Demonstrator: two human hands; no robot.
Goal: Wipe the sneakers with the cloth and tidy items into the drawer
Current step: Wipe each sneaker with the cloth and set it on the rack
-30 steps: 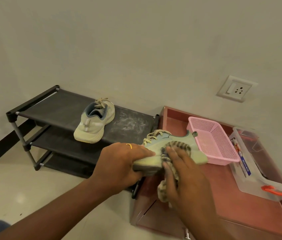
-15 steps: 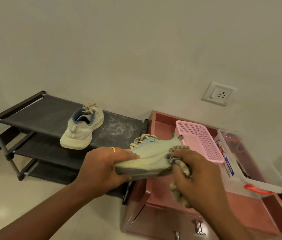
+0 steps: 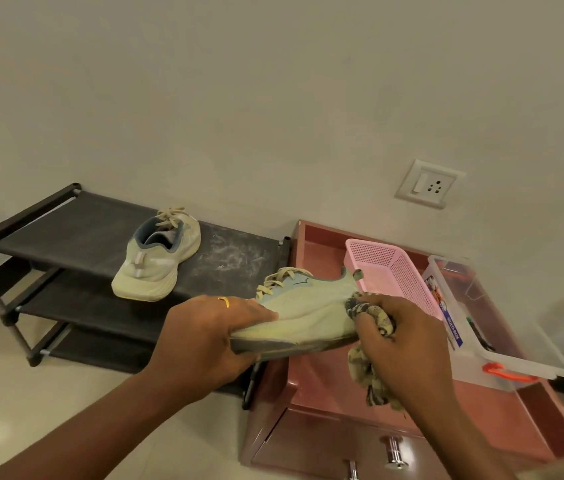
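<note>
Item one: your left hand, ring on one finger, fingers curled round the toe end of a pale green sneaker, held on its side in the air over the gap between rack and cabinet, sole towards you. Item two: your right hand, fingers bunched round a patterned cloth, pressing it to the sneaker's heel end; the loose tail of the cloth hangs below your palm. Item three: second sneaker, upright on the top shelf of the black shoe rack, heel towards you, with pale dusty smears on the shelf beside it. Item four: reddish cabinet top, raised rim, bearing a pink mesh basket and, just beside it, a clear plastic box with an orange clasp. Item five: drawer front with metal knobs, under the cabinet's near edge. Item six: wall socket above the cabinet.
</note>
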